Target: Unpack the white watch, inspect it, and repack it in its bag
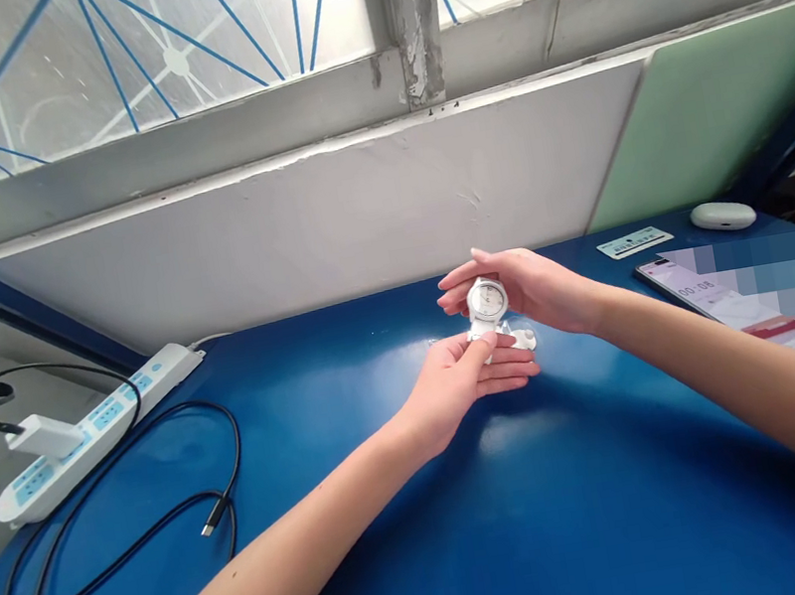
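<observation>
A white wristwatch (487, 301) with a round pale dial is held up over the middle of the blue table (420, 535). My right hand (532, 291) cups it from behind, fingers curled round the case. My left hand (474, 376) pinches the white strap just below the dial between thumb and fingers. A bit of clear wrapping (525, 338) shows under the watch, between the two hands.
A white power strip (87, 432) with a plugged-in white charger (46, 434) lies at the left edge; its black cable (175, 514) loops over the table. At the right lie a phone (738, 304), a white earbud case (723, 215) and a small label (634, 242).
</observation>
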Demonstrator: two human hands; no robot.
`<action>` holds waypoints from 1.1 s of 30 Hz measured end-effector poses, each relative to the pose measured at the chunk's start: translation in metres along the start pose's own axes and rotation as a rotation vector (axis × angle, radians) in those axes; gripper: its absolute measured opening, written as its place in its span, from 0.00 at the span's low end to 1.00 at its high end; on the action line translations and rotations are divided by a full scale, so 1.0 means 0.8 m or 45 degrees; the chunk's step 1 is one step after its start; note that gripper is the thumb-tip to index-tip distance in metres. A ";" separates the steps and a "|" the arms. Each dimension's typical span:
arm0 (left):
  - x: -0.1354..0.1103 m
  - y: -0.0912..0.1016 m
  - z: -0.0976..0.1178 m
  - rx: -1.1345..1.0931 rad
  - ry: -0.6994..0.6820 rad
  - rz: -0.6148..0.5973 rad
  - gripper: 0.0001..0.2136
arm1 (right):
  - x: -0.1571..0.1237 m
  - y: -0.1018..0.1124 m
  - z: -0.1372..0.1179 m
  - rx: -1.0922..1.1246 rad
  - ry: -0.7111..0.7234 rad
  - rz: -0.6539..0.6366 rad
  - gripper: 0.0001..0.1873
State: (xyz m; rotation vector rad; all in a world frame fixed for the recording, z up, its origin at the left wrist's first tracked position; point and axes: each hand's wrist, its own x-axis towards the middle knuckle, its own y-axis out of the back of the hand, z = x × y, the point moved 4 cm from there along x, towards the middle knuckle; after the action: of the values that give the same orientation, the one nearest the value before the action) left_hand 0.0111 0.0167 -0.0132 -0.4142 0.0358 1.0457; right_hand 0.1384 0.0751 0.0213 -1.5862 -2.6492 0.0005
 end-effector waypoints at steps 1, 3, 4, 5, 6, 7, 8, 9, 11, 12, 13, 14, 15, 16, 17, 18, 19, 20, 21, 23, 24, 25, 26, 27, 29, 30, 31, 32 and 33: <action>-0.001 0.001 0.004 0.053 -0.037 0.014 0.14 | -0.004 0.001 -0.006 -0.186 0.096 0.033 0.22; -0.005 0.005 0.013 0.200 -0.133 0.032 0.13 | -0.017 0.004 -0.018 -0.570 0.300 0.092 0.19; -0.007 0.007 0.018 0.310 -0.196 0.046 0.13 | -0.025 0.006 -0.022 -0.734 0.389 0.122 0.18; -0.009 0.009 0.023 0.453 -0.275 0.069 0.13 | -0.033 0.008 -0.024 -0.867 0.457 0.148 0.18; -0.011 0.011 0.027 0.627 -0.364 0.102 0.13 | -0.042 0.010 -0.024 -0.959 0.510 0.168 0.18; -0.013 0.012 0.030 0.822 -0.460 0.137 0.12 | -0.050 0.013 -0.022 -1.018 0.555 0.183 0.18; -0.014 0.013 0.032 1.021 -0.553 0.169 0.12 | -0.059 0.016 -0.019 -1.062 0.602 0.201 0.16; -0.016 0.012 0.032 1.194 -0.637 0.179 0.11 | -0.067 0.019 -0.015 -1.098 0.644 0.201 0.15; -0.016 0.010 0.029 1.437 -0.737 0.157 0.12 | -0.083 0.022 -0.003 -1.111 0.706 0.200 0.14; -0.015 0.009 0.026 1.517 -0.756 0.142 0.12 | -0.089 0.024 0.004 -1.105 0.707 0.207 0.14; -0.014 0.009 0.023 1.579 -0.769 0.129 0.13 | -0.095 0.025 0.011 -1.092 0.702 0.216 0.14; -0.012 0.009 0.021 1.631 -0.782 0.118 0.13 | -0.100 0.025 0.017 -1.074 0.693 0.222 0.14; -0.011 0.009 0.019 1.676 -0.796 0.095 0.13 | -0.104 0.025 0.023 -1.055 0.679 0.229 0.14; -0.009 0.009 0.018 1.713 -0.813 0.064 0.13 | -0.107 0.024 0.027 -1.033 0.663 0.237 0.14; -0.007 0.009 0.016 1.745 -0.824 0.016 0.13 | -0.110 0.024 0.030 -1.011 0.644 0.244 0.14; -0.005 0.009 0.015 1.769 -0.824 -0.042 0.13 | -0.111 0.024 0.033 -0.991 0.623 0.251 0.13; -0.004 0.011 0.014 1.784 -0.821 -0.080 0.12 | -0.112 0.024 0.034 -0.973 0.601 0.251 0.13; -0.002 0.013 0.013 1.797 -0.824 -0.090 0.13 | -0.111 0.024 0.035 -0.958 0.581 0.248 0.13; 0.000 0.015 0.013 1.809 -0.839 -0.088 0.13 | -0.111 0.025 0.036 -0.945 0.562 0.242 0.13; 0.002 0.019 0.011 1.817 -0.868 -0.089 0.14 | -0.110 0.027 0.036 -0.928 0.533 0.231 0.14; 0.003 0.022 0.010 1.814 -0.875 -0.082 0.15 | -0.109 0.029 0.036 -0.928 0.526 0.231 0.14; 0.004 0.024 0.009 1.811 -0.874 -0.071 0.17 | -0.109 0.031 0.036 -0.934 0.524 0.240 0.13; 0.005 0.027 0.008 1.813 -0.864 -0.056 0.19 | -0.108 0.035 0.036 -0.950 0.527 0.255 0.13; 0.006 0.029 0.006 1.827 -0.844 -0.042 0.21 | -0.108 0.039 0.036 -0.975 0.534 0.272 0.13; 0.007 0.034 0.003 1.882 -0.799 -0.025 0.21 | -0.107 0.048 0.036 -1.041 0.562 0.318 0.13; 0.007 0.036 0.001 1.914 -0.779 -0.024 0.19 | -0.107 0.053 0.037 -1.076 0.577 0.339 0.13; 0.007 0.037 -0.001 1.942 -0.766 -0.025 0.18 | -0.107 0.059 0.038 -1.109 0.592 0.360 0.13; 0.007 0.038 -0.003 1.960 -0.759 -0.025 0.17 | -0.106 0.064 0.039 -1.140 0.600 0.374 0.13; 0.006 0.039 -0.005 1.971 -0.752 -0.023 0.17 | -0.105 0.070 0.041 -1.168 0.604 0.384 0.13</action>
State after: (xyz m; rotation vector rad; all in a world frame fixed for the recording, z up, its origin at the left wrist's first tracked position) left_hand -0.0121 0.0330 -0.0276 1.2832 0.2855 0.8151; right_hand 0.2259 0.0283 -0.0170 -1.8184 -2.0732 -1.5359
